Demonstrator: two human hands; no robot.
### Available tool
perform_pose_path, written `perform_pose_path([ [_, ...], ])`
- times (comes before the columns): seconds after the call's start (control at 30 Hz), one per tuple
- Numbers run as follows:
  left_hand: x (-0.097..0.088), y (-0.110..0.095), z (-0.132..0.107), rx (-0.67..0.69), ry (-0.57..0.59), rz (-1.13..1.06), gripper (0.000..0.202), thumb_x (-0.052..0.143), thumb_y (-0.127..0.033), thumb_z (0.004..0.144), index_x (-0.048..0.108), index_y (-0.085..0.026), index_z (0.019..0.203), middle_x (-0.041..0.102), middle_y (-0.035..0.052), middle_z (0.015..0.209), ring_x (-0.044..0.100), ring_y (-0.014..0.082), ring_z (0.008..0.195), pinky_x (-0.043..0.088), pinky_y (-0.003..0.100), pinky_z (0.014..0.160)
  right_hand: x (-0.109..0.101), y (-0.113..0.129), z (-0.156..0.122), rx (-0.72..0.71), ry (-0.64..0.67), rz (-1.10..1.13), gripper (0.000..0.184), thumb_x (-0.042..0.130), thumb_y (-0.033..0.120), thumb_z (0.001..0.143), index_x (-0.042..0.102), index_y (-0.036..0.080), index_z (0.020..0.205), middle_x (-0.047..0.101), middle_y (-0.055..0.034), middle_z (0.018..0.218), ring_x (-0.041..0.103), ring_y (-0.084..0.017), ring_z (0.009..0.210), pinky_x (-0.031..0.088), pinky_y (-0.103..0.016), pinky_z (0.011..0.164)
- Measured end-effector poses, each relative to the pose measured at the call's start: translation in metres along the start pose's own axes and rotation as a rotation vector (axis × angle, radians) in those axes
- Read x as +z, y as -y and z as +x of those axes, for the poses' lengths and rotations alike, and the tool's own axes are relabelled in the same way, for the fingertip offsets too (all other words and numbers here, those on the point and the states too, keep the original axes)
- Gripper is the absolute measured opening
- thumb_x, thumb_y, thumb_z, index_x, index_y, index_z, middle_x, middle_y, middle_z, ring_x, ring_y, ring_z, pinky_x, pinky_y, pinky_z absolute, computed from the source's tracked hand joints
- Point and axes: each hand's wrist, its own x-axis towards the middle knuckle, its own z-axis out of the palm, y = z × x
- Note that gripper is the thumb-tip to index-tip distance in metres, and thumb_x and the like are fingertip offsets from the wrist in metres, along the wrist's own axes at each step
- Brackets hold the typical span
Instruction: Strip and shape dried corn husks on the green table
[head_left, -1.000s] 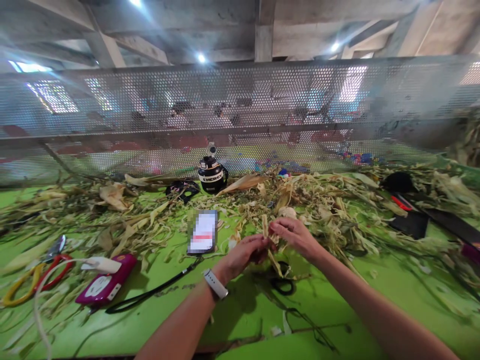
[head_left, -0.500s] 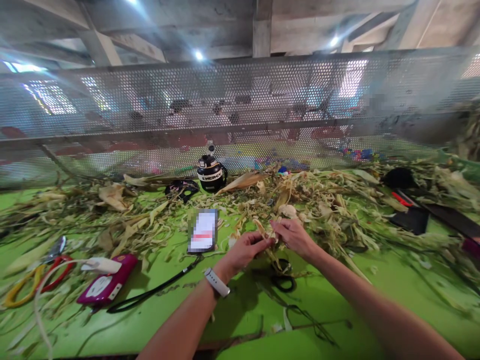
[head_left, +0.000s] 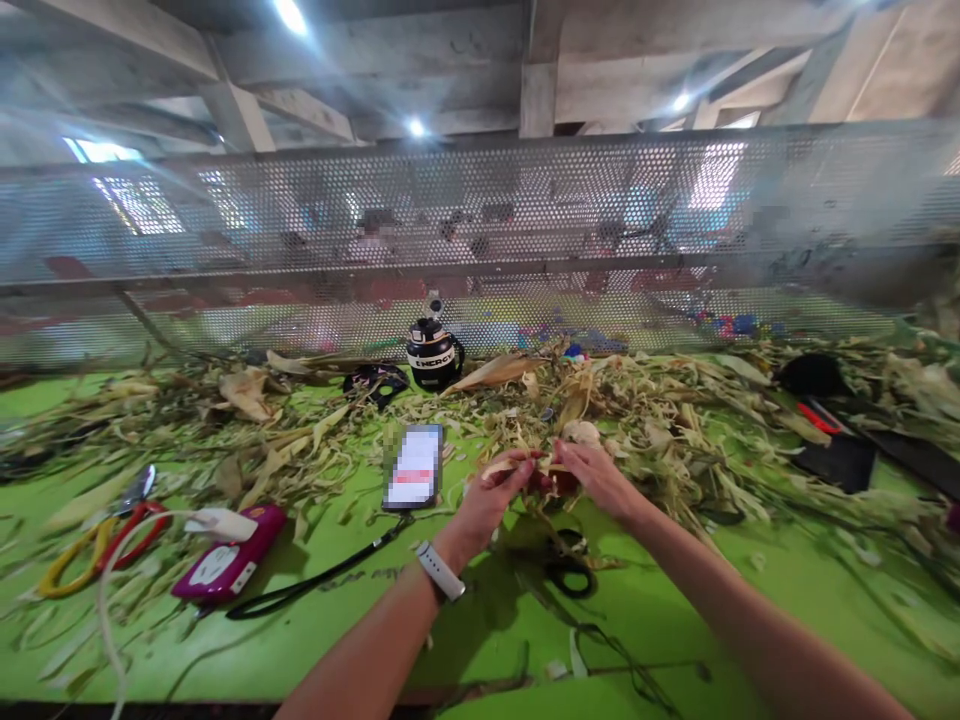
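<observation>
Left hand: fingers curled shut around a pale husk, thumb pressed on top. Right hand: fingertips pinched on the same husk at its other end, the hands nearly touching. The husk is held just above the table, mid-frame, with a dark red bit between the hands that is too small to identify. Husk is dry, papery, strip-shaped and straw-coloured. White band watch on the left wrist. Table surface is smooth and bright green. Black scissors lie directly beneath the hands, partly shadowed. Left of them, a glossy pink device with a white plug and cable, then red and yellow-handled shears. Just beyond the left hand, a flat phone on a black lanyard. Further back, loose husk litter covers the table across its width. Black mug stands upright at the back, against a perforated metal screen.
</observation>
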Motion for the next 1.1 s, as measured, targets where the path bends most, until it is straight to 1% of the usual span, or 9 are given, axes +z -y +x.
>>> perform_pose_path([
  [0.07, 0.000, -0.004, -0.003, 0.065, 0.014, 0.097, 0.029, 0.068, -0.038, 0.070, 0.066, -0.018, 0.091, 0.068, 0.0044, 0.083, 0.063, 0.0164, 0.074, 0.049, 0.031, 0.077, 0.003, 0.000, -0.001, -0.020, 0.022, 0.024, 0.054, 0.048, 0.069, 0.071, 0.051, 0.017, 0.061, 0.050, 0.0027, 0.051, 0.043, -0.010, 0.048, 0.035, -0.023, 0.049],
  [0.2, -0.001, -0.007, -0.009, 0.170, 0.161, 0.267, 0.024, 0.060, -0.035, 0.078, 0.067, -0.019, 0.095, 0.069, 0.0077, 0.091, 0.063, 0.0188, 0.083, 0.047, 0.034, 0.083, 0.003, 0.005, -0.004, 0.019, 0.037, 0.072, 0.052, 0.044, 0.063, 0.078, 0.057, 0.015, 0.064, 0.056, 0.0003, 0.058, 0.050, -0.011, 0.056, 0.039, -0.025, 0.057],
  [0.37, -0.006, -0.006, -0.007, 0.378, 0.356, 0.471, 0.023, 0.054, -0.030, 0.082, 0.069, -0.017, 0.095, 0.068, 0.0102, 0.094, 0.061, 0.0196, 0.090, 0.045, 0.033, 0.085, -0.007, 0.009, -0.007, -0.027, 0.153, 0.059, 0.036, 0.066, 0.046, 0.070, 0.064, 0.015, 0.089, 0.064, -0.0031, 0.084, 0.057, -0.016, 0.080, 0.042, -0.027, 0.071],
  [0.43, -0.008, -0.002, -0.004, 0.398, 0.378, 0.532, 0.022, 0.055, -0.029, 0.082, 0.070, -0.018, 0.094, 0.068, 0.0104, 0.091, 0.062, 0.0192, 0.086, 0.046, 0.032, 0.081, -0.010, 0.010, -0.008, -0.083, 0.136, -0.008, 0.038, 0.069, 0.043, 0.068, 0.064, 0.016, 0.095, 0.064, -0.0045, 0.092, 0.057, -0.018, 0.085, 0.043, -0.028, 0.074],
  [0.53, -0.008, 0.003, -0.002, 0.361, 0.410, 0.607, 0.022, 0.057, -0.028, 0.080, 0.071, -0.018, 0.093, 0.066, 0.0113, 0.093, 0.061, 0.0193, 0.086, 0.047, 0.030, 0.078, -0.011, 0.011, -0.006, -0.227, 0.056, -0.151, 0.028, 0.068, 0.041, 0.069, 0.067, 0.016, 0.084, 0.064, -0.0043, 0.084, 0.057, -0.018, 0.083, 0.043, -0.029, 0.075],
  [0.63, -0.007, 0.004, -0.001, 0.343, 0.369, 0.614, 0.023, 0.059, -0.026, 0.078, 0.070, -0.019, 0.096, 0.065, 0.0109, 0.099, 0.060, 0.0199, 0.092, 0.045, 0.030, 0.082, -0.008, 0.010, -0.004, -0.361, -0.089, -0.227, 0.025, 0.067, 0.042, 0.070, 0.066, 0.017, 0.067, 0.061, -0.0024, 0.070, 0.056, -0.016, 0.073, 0.044, -0.029, 0.071],
  [0.83, -0.008, -0.001, -0.003, 0.209, 0.109, 0.272, 0.027, 0.050, -0.022, 0.082, 0.061, -0.021, 0.106, 0.066, 0.0057, 0.104, 0.057, 0.0195, 0.104, 0.040, 0.035, 0.093, -0.006, 0.006, -0.002, -0.534, -0.299, -0.211, 0.025, 0.066, 0.043, 0.071, 0.067, 0.019, 0.066, 0.062, -0.0029, 0.069, 0.056, -0.016, 0.070, 0.045, -0.029, 0.069],
  [0.97, -0.008, 0.000, -0.003, 0.218, 0.043, 0.402, 0.028, 0.060, -0.034, 0.077, 0.065, -0.021, 0.102, 0.065, 0.0059, 0.106, 0.055, 0.0212, 0.102, 0.039, 0.034, 0.092, -0.001, 0.004, -0.005, -0.578, -0.223, -0.264, 0.024, 0.068, 0.044, 0.071, 0.071, 0.020, 0.069, 0.061, -0.0025, 0.066, 0.055, -0.015, 0.066, 0.045, -0.028, 0.063],
  [1.1, -0.007, 0.003, 0.001, 0.270, 0.112, 0.628, 0.024, 0.069, -0.035, 0.069, 0.070, -0.019, 0.086, 0.066, 0.0065, 0.088, 0.057, 0.0203, 0.089, 0.042, 0.033, 0.085, 0.007, 0.000, -0.006, -0.587, -0.167, -0.268, 0.022, 0.066, 0.042, 0.073, 0.070, 0.020, 0.068, 0.058, -0.0022, 0.065, 0.055, -0.015, 0.066, 0.044, -0.028, 0.064],
])
